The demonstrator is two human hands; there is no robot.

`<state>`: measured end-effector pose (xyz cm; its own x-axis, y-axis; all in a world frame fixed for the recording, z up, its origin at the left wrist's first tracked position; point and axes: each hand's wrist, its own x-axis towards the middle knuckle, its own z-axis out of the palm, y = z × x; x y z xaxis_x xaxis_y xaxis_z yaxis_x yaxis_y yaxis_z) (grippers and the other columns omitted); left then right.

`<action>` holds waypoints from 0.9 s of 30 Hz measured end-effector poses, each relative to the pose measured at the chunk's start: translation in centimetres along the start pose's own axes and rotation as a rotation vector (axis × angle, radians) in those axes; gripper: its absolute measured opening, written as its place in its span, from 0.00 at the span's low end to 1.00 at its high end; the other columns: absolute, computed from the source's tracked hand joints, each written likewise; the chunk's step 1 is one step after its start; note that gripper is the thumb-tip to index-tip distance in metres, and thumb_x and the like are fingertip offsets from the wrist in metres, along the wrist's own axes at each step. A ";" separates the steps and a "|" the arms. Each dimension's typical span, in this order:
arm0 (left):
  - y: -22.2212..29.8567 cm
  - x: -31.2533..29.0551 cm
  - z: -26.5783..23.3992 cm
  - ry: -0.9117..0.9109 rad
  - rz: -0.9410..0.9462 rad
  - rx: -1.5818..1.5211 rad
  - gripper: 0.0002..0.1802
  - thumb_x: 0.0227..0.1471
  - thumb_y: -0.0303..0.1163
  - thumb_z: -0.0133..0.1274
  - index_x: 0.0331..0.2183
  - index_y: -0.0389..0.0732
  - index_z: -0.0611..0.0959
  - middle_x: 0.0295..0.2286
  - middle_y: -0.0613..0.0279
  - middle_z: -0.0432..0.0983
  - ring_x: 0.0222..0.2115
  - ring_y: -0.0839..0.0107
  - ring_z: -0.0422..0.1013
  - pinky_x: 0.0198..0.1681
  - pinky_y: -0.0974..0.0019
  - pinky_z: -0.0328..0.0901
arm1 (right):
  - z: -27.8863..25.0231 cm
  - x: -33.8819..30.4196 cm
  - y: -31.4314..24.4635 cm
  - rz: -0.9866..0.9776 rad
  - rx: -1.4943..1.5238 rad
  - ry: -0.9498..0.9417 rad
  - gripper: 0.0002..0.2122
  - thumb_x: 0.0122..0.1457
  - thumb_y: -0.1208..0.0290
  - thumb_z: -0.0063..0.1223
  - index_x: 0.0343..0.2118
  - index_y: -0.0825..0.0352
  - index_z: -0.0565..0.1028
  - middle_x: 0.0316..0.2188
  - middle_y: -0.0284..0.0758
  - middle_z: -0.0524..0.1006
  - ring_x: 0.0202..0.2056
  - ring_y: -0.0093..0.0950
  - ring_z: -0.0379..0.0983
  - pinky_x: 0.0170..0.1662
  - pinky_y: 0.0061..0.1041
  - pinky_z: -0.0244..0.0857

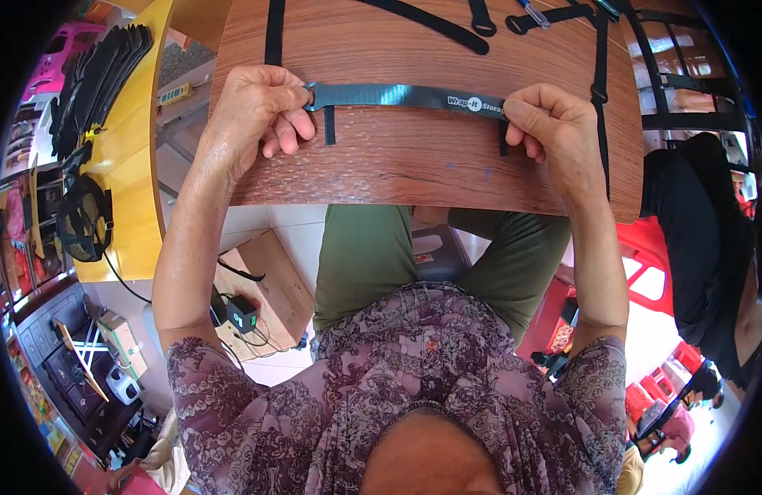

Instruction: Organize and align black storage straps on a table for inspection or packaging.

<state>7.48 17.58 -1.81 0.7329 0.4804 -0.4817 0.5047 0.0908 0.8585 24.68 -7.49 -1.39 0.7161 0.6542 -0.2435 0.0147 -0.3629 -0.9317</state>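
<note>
Holding the dark strap (397, 95) straight over the wooden table (381, 177) seemed the step in hand, the left hand (259, 109) and right hand (556, 125) each clamping an end between thumb and fingers (other straps (435, 23) lay beyond), and the next move likely called for steady grips.

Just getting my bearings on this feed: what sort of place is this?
Likely a small, informal workshop: a dark strap is held over a wood-grain table with more black straps, and a yellow table bears a bundle of black strips.
</note>
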 end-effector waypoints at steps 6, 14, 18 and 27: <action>-0.2 0.0 0.0 0.009 -0.001 -0.013 0.06 0.48 0.26 0.49 0.26 0.32 0.74 0.14 0.55 0.74 0.07 0.77 0.66 0.04 0.78 0.54 | -0.1 0.1 0.4 -0.037 -0.046 0.004 0.06 0.52 0.72 0.52 0.25 0.70 0.75 0.15 0.30 0.73 0.15 0.13 0.61 0.17 0.13 0.54; 0.0 0.1 0.3 0.010 -0.001 -0.002 0.06 0.47 0.26 0.49 0.26 0.32 0.74 0.14 0.55 0.73 0.06 0.77 0.65 0.04 0.78 0.54 | -0.1 0.3 -0.2 0.012 -0.071 0.011 0.06 0.51 0.72 0.53 0.25 0.70 0.75 0.14 0.30 0.73 0.14 0.14 0.61 0.16 0.13 0.53; 0.0 0.0 0.5 0.035 -0.005 0.031 0.06 0.46 0.26 0.49 0.26 0.32 0.74 0.13 0.56 0.73 0.06 0.77 0.65 0.03 0.78 0.53 | -0.2 0.4 -0.2 0.044 -0.100 0.007 0.06 0.51 0.72 0.53 0.24 0.70 0.75 0.14 0.30 0.72 0.13 0.14 0.61 0.16 0.13 0.52; 0.2 -0.1 0.5 0.046 0.006 0.072 0.07 0.47 0.25 0.49 0.22 0.31 0.75 0.12 0.58 0.73 0.07 0.77 0.67 0.04 0.79 0.54 | 0.0 0.7 -0.3 0.047 -0.104 -0.006 0.05 0.50 0.73 0.54 0.24 0.70 0.75 0.13 0.30 0.72 0.13 0.14 0.61 0.15 0.13 0.52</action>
<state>7.79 17.10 -1.70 0.7155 0.5202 -0.4663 0.5328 0.0255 0.8459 25.16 -6.95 -1.26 0.7136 0.6386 -0.2881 0.0536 -0.4598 -0.8864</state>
